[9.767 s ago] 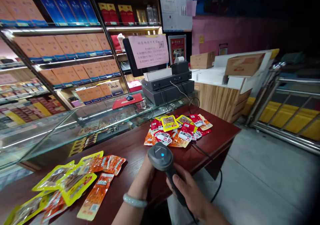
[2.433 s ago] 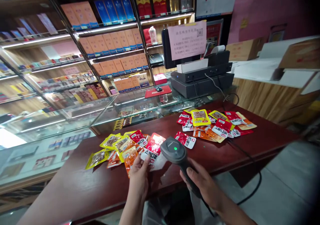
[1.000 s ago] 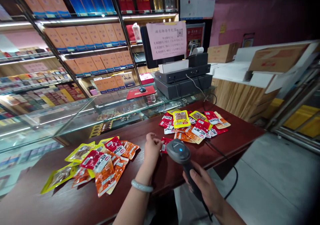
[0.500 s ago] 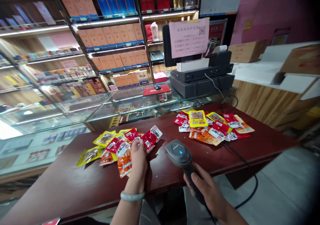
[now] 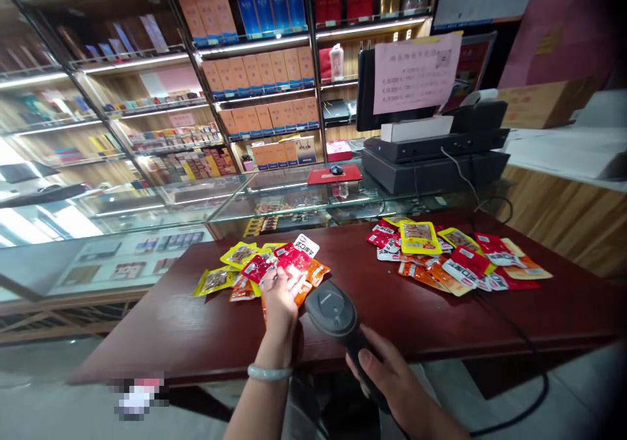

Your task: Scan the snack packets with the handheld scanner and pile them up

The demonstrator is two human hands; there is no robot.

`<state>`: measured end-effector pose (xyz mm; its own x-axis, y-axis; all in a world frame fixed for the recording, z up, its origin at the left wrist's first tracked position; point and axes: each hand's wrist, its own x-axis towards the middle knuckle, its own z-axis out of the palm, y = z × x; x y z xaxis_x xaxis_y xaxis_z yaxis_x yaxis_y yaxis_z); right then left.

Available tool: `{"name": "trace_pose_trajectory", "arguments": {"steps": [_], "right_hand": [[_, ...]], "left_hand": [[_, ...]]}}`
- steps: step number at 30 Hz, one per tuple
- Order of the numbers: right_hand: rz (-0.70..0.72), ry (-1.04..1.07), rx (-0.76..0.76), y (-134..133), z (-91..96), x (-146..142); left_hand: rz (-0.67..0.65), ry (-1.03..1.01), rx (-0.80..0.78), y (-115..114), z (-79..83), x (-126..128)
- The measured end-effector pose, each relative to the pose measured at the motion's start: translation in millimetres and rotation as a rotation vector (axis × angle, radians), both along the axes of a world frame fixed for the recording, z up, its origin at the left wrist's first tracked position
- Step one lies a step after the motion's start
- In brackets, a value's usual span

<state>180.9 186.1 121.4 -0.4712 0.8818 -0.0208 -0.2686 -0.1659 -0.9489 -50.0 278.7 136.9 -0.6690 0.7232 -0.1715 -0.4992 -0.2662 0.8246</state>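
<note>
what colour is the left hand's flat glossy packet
The flat glossy packet is red with a white end; best seen in the head view.

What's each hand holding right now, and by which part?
The right hand holds the barcode scanner by its handle. The left hand holds a red-and-white snack packet by its red end.

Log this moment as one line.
Left hand: holds red-and-white snack packet at left packet pile | Right hand: holds barcode scanner, head toward packet | Right packet pile: on table
</note>
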Motion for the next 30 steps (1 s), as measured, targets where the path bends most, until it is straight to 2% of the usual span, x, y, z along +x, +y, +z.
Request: {"name": "trace_pose_trajectory", "arguments": {"steps": [4, 10, 19, 23, 28, 30], "right_hand": [[-0.002, -0.004, -0.033, -3, -3.4, 1], [0.029, -0.006, -0.011, -1, -3.1, 3], [0.022, 0.011, -0.005, -2, -1.7, 2], [0.029, 0.019, -0.011, -3, -3.0, 2], [-0.016, -0.005, -0.028, -3, -0.6, 3], [0.002, 0.002, -0.015, -4, 0.4, 3]], "left_hand": [[0.017, -0.021, -0.027, 1, 2.0, 0], [-0.008, 0.068, 0.104, -1, -5.9, 2], [0.022, 0.076, 0.110, 4, -12.3, -1], [0.048, 0.060, 0.113, 3, -9.8, 2], [-0.017, 0.122, 0.145, -3, -3.5, 7], [0.008, 0.108, 0.138, -4, 1.9, 5]]}}
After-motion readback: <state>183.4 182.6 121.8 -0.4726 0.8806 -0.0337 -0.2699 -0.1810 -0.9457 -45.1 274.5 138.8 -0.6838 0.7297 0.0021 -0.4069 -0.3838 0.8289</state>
